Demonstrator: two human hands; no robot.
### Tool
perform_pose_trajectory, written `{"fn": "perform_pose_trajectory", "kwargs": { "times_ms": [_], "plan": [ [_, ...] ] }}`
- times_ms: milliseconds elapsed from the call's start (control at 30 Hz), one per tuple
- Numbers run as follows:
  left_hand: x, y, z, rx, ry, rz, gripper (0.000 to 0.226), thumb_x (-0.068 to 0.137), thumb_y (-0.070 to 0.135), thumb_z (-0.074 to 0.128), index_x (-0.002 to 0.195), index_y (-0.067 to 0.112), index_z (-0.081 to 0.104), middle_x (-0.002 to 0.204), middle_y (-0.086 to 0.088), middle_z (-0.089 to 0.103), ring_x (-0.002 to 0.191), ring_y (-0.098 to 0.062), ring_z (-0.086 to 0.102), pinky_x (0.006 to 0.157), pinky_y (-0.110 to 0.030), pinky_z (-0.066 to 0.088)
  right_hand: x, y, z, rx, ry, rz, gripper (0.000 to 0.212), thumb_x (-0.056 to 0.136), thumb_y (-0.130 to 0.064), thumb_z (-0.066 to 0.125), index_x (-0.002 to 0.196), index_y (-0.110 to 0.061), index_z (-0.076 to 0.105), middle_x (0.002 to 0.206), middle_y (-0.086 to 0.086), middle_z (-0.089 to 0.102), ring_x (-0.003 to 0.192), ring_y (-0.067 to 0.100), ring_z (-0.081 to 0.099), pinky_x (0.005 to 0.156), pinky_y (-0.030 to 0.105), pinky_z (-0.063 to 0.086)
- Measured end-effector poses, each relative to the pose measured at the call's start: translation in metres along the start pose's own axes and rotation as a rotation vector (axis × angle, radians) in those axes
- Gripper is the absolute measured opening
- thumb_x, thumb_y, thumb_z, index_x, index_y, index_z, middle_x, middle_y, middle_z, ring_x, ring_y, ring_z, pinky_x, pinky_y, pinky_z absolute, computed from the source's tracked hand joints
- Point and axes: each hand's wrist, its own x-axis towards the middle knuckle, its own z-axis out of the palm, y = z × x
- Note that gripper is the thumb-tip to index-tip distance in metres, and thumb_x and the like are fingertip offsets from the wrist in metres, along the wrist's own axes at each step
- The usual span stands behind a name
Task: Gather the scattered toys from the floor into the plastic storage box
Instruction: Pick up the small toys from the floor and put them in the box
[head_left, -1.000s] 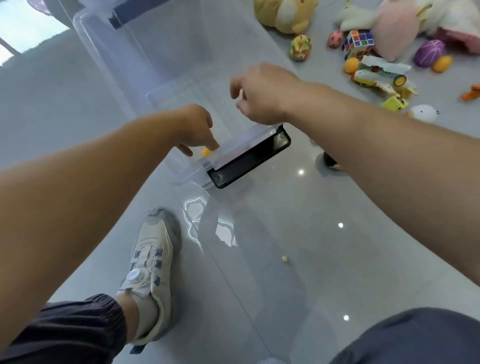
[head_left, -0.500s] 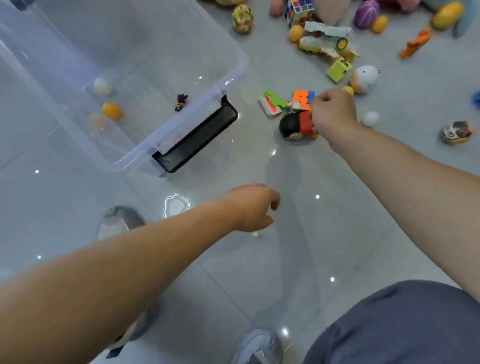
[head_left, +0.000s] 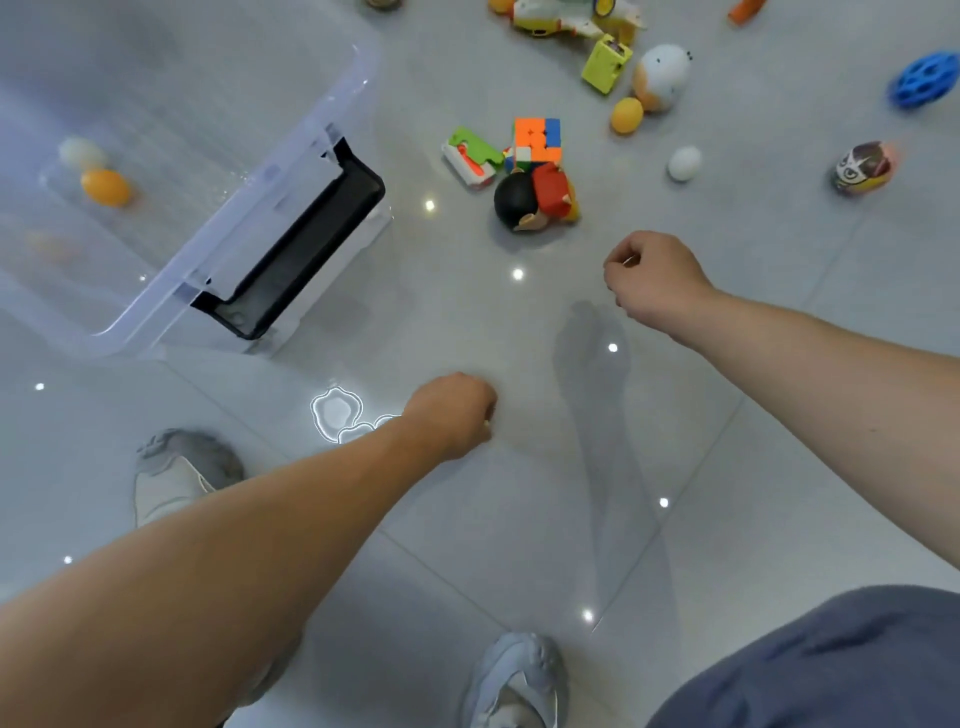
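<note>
The clear plastic storage box with a black handle stands at the upper left; an orange ball and a white egg lie inside. My left hand is down at the floor in front of the box, fingers pinched on a tiny pale bead. My right hand hovers curled, nothing visible in it, just below a black-headed red figure. A colour cube and a green-and-white toy lie beside the figure.
More toys lie scattered at the upper right: white egg, orange ball, round white toy, yellow-green block, masked egg toy, blue ball. My shoes stand on the glossy tiles.
Both hands left the box. My right hand reached the red figure, then drew back empty. My left hand dropped to the floor and closed over the small bead.
</note>
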Motion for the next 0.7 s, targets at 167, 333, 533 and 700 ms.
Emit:
{"fn": "perform_pose_trajectory", "kwargs": {
  "times_ms": [167, 333, 533, 700],
  "plan": [
    [0.011, 0.009, -0.083, -0.155, 0.205, -0.143, 0.011, 0.086, 0.02, 0.052, 0.097, 0.017, 0.056, 0.098, -0.005, 0.06, 0.085, -0.028, 0.055, 0.063, -0.03, 0.04, 0.001, -0.013, -0.007, 0.044, -0.074, 0.002, 0.011, 0.086, -0.023, 0.053, 0.087, -0.019, 0.062, 0.094, 0.005, 0.067, 0.092, 0.031, 0.067, 0.083, 0.047, 0.058],
    [0.019, 0.027, -0.176, -0.769, 0.281, -0.311, 0.01, 0.094, 0.003, 0.05, 0.092, 0.008, 0.058, 0.101, -0.015, 0.069, 0.074, -0.022, 0.068, 0.064, -0.029, 0.06, 0.01, -0.045, -0.022, 0.109, -0.042, -0.065, 0.04, 0.087, -0.024, 0.06, 0.127, -0.019, 0.055, 0.115, 0.008, 0.056, 0.112, 0.032, 0.059, 0.093, 0.038, 0.051],
    [0.075, 0.017, -0.18, -0.458, 0.352, -0.45, 0.045, 0.095, 0.011, 0.046, 0.139, 0.002, 0.04, 0.139, -0.022, 0.045, 0.124, -0.035, 0.049, 0.099, -0.039, 0.044, 0.046, -0.069, 0.0, -0.238, -0.064, -0.401, 0.097, 0.078, -0.04, 0.077, 0.155, -0.037, 0.018, 0.165, 0.007, -0.003, 0.148, 0.036, 0.011, 0.114, 0.046, 0.03],
    [0.13, -0.015, -0.177, 0.247, 0.446, -0.415, 0.098, 0.072, 0.026, 0.076, 0.147, 0.017, 0.015, 0.139, -0.019, 0.028, 0.124, -0.035, 0.036, 0.093, -0.037, 0.04, 0.096, -0.084, 0.025, -0.601, -0.189, -0.475, 0.126, 0.063, -0.05, 0.086, 0.153, -0.047, -0.001, 0.159, -0.005, -0.032, 0.15, 0.042, -0.009, 0.107, 0.06, 0.037]
  ]
}}
